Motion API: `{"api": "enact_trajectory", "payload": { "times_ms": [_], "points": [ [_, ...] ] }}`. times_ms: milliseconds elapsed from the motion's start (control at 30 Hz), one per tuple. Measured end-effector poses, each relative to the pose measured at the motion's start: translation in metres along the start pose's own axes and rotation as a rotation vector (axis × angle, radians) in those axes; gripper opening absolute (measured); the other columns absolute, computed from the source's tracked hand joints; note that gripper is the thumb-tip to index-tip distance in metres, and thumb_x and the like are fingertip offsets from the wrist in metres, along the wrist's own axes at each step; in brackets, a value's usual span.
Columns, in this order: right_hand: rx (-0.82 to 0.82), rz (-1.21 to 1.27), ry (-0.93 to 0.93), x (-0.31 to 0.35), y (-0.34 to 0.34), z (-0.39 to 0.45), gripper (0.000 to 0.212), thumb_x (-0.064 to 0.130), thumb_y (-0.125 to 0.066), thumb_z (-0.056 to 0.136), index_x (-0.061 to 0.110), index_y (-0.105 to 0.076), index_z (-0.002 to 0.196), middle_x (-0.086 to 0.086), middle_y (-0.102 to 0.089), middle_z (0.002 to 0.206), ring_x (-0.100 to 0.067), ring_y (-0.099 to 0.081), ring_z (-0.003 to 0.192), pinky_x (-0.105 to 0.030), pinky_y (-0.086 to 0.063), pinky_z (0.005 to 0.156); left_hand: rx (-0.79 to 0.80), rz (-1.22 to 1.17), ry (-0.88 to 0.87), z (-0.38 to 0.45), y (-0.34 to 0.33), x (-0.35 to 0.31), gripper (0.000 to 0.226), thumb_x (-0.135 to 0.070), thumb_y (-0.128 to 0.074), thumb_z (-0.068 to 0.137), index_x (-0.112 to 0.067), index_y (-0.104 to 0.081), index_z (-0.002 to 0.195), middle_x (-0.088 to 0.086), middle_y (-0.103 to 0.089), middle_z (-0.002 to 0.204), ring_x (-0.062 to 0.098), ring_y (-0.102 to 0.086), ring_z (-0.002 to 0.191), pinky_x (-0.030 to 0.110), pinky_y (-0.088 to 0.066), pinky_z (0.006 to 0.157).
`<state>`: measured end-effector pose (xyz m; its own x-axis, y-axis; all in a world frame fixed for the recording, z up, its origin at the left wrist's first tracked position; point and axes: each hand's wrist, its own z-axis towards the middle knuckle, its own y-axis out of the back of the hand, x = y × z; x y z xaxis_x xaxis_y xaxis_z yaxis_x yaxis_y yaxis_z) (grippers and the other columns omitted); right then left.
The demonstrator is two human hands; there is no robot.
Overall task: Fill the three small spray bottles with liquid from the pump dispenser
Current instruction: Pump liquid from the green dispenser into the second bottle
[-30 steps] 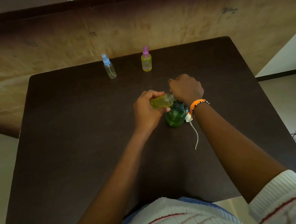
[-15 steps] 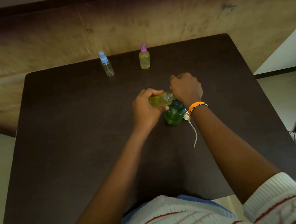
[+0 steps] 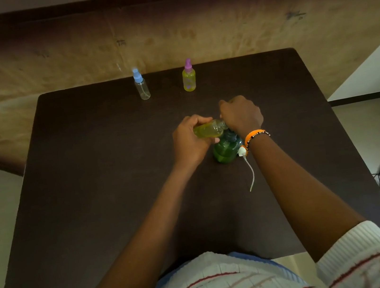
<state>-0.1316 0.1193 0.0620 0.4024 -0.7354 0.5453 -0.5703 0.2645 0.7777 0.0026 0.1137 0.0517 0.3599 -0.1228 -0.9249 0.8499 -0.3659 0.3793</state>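
Fingers: left hand (image 3: 189,141) grips bottle (image 3: 209,129); right hand (image 3: 241,114) curled, contents hidden; dark table (image 3: 91,184).

Both hands are crowding the table (image 3: 99,208) centre: left hand (image 3: 189,141) and right hand (image 3: 241,115) are closing over a tilted bottle (image 3: 209,129) and the green dispenser (image 3: 226,149), blocking passage there. A white cap (image 3: 242,152) with trailing tube (image 3: 251,174) is lying just right of the dispenser, under the right forearm. Two bottles are standing near the far edge: blue-capped (image 3: 142,88) and purple-capped (image 3: 189,78), well apart, with a passable gap between them. Wide bare tabletop is lying open on the left side and front corners. The wall (image 3: 167,38) is closing off the far side.
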Motion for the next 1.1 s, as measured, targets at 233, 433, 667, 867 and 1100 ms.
{"api": "enact_trajectory", "payload": {
  "times_ms": [233,433,667,867,1100],
  "points": [
    [-0.092,0.080,-0.008,-0.0015,-0.0046,-0.0025,0.038,0.038,-0.047,0.089,0.012,-0.073,0.099,-0.013,-0.070,0.110,-0.035,-0.061,0.105,-0.034,-0.042,0.079,0.009,-0.007,0.012,0.0015,-0.0033,0.0026,0.047,-0.001,-0.083,0.051,-0.014,-0.070,0.094,0.003,-0.064,0.095,0.013,-0.060,0.085,0.020,-0.046,0.075],
    [0.011,0.001,0.013,0.0012,0.0009,-0.0017,0.042,0.042,-0.045,0.090,0.014,-0.071,0.107,-0.012,-0.067,0.118,-0.036,-0.058,0.113,-0.035,-0.041,0.082,0.004,-0.017,-0.003,-0.0001,0.0002,-0.0007,0.046,-0.002,-0.083,0.052,-0.013,-0.069,0.095,0.001,-0.063,0.094,0.013,-0.061,0.086,0.022,-0.047,0.077],
    [0.046,-0.044,0.016,0.0032,0.0017,0.0007,0.045,0.043,-0.044,0.088,0.014,-0.071,0.107,-0.011,-0.068,0.118,-0.036,-0.058,0.113,-0.035,-0.041,0.082,0.006,-0.030,0.002,0.0019,-0.0007,0.0035,0.046,-0.002,-0.084,0.051,-0.014,-0.069,0.093,0.001,-0.064,0.095,0.017,-0.063,0.089,0.028,-0.049,0.079],
    [-0.071,0.068,0.005,-0.0016,-0.0031,-0.0024,0.040,0.040,-0.046,0.091,0.011,-0.072,0.102,-0.013,-0.069,0.111,-0.036,-0.061,0.106,-0.034,-0.040,0.078,0.003,-0.051,0.036,0.0037,-0.0055,0.0069,0.047,0.000,-0.083,0.050,-0.015,-0.069,0.092,0.004,-0.065,0.097,0.019,-0.064,0.090,0.032,-0.051,0.081],
    [-0.080,0.096,-0.010,-0.0006,-0.0026,-0.0061,0.039,0.039,-0.046,0.091,0.012,-0.072,0.102,-0.013,-0.069,0.112,-0.036,-0.061,0.106,-0.036,-0.044,0.083,0.010,-0.042,0.027,0.0035,-0.0040,0.0047,0.046,0.000,-0.083,0.050,-0.015,-0.069,0.092,0.000,-0.063,0.094,0.014,-0.062,0.086,0.024,-0.048,0.077]
  ]
}}
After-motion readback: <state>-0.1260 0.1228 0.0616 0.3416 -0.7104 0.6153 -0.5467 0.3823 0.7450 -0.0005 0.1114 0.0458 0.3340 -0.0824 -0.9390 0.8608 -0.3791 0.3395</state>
